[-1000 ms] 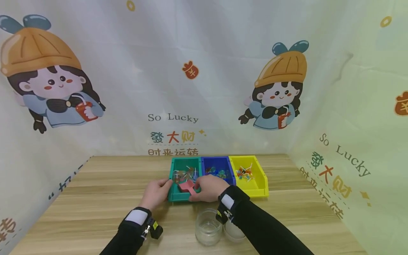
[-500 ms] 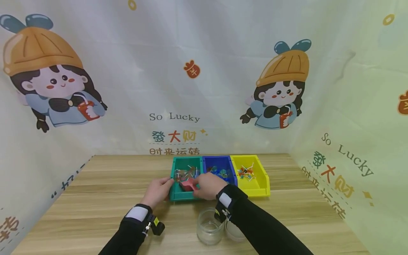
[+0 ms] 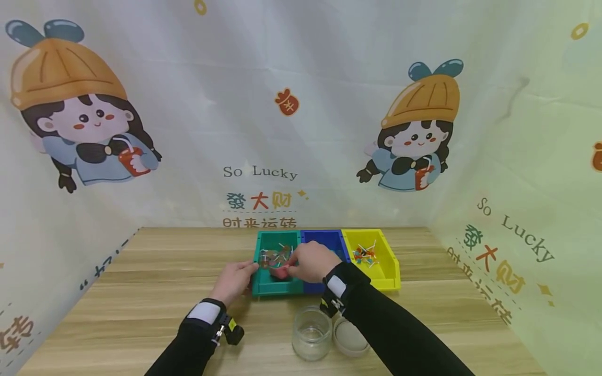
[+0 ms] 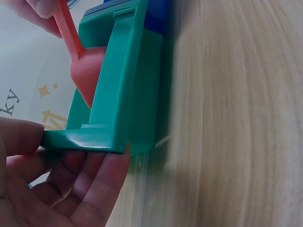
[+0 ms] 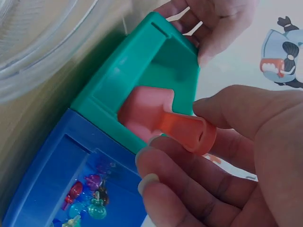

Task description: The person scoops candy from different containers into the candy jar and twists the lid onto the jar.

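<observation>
My right hand (image 3: 316, 262) pinches the handle of a pink scoop (image 5: 147, 106) between thumb and fingers. The scoop's bowl sits inside the green bin (image 4: 137, 85), low behind its front lip. At the bin's left side, my left hand (image 3: 233, 282) grips the wall, thumb over the rim and fingers curled beneath, as the left wrist view shows. Small brownish pieces with white sticks (image 3: 275, 256) lie toward the bin's back. Beside it stands a blue bin (image 5: 42, 179) holding small see-through coloured pieces (image 5: 94, 196), partly covered by my right hand in the head view.
A yellow bin (image 3: 389, 283) adjoins the blue one on the right, with several coloured pieces on white sticks (image 3: 364, 254). In front stand a clear open jar (image 3: 312, 334) and a round pale lid (image 3: 350, 337), close to my right forearm. Printed cloth (image 3: 324, 156) hangs behind the table.
My right hand has moved the scoop farther back into the green bin, and its handle has swung up under the hand. The left hand keeps its grip on the bin's wall.
</observation>
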Demonstrator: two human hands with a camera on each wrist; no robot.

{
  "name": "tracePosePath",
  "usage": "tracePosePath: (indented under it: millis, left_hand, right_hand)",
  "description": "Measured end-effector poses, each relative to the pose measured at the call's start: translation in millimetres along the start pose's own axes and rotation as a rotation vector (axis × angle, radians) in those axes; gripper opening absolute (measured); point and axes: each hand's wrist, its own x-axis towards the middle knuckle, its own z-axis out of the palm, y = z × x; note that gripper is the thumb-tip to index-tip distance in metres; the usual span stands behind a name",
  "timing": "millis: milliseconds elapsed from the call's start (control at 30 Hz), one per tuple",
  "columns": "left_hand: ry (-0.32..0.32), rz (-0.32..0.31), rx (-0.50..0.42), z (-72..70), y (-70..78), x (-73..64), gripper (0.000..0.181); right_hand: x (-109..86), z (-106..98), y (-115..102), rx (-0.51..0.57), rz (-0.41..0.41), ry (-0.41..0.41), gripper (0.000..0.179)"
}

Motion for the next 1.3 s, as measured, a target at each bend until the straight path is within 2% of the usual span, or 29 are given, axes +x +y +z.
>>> tracePosePath:
  millis: [133, 233, 367, 433, 533, 667, 800, 900, 1100, 1167, 1300]
  left_hand:
    - [-0.003, 0.0, -0.004, -0.2, 0.2, -0.2, 0.047]
    - [-0.005, 0.002, -0.008, -0.6, 0.1, -0.8, 0.046]
    - [-0.007, 0.003, -0.017, -0.9, -1.0, -1.1, 0.046]
    - [-0.009, 0.0, -0.021, -0.7, -1.3, -1.3, 0.047]
    - [-0.009, -0.008, -0.034, -0.2, -1.6, -1.3, 0.048]
    - [-0.006, -0.007, -0.04, 0.3, -1.7, -0.6, 0.047]
    - [-0.012, -0.01, -0.037, 0.0, -2.0, -0.6, 0.047]
    - [-0.014, -0.017, -0.038, 0.1, -2.7, -1.0, 0.047]
    - [-0.029, -0.014, -0.033, 2.9, -5.3, 0.0, 0.047]
    - [-0.031, -0.016, -0.034, 3.5, -6.0, 1.1, 0.047]
    - [-0.027, -0.012, -0.032, 3.6, -5.8, 1.9, 0.047]
  right_hand:
    - [-5.7, -5.9, -5.0, -0.008, 0.014, -0.003, 0.023]
    - [-7.2, -7.8, -8.9, -0.002, 0.024, -0.012, 0.031]
    - [0.5, 0.6, -7.2, -0.006, 0.033, -0.007, 0.03]
    - [11.6, 12.4, 0.8, -0.028, 0.025, 0.007, 0.025]
    - [45.0, 52.2, 34.0, -0.065, -0.035, 0.064, 0.025]
    - [83.1, 90.7, 65.5, -0.084, -0.062, 0.072, 0.031]
    - [95.7, 93.1, 65.3, -0.109, -0.024, 0.061, 0.039]
    - [97.7, 90.8, 57.5, -0.113, 0.0, 0.05, 0.043]
    - [86.2, 77.3, 32.4, -0.055, 0.076, -0.014, 0.026]
    - [89.7, 78.7, 32.5, -0.029, 0.108, -0.039, 0.025]
    - [100.4, 88.1, 34.3, -0.074, 0.134, -0.023, 0.021]
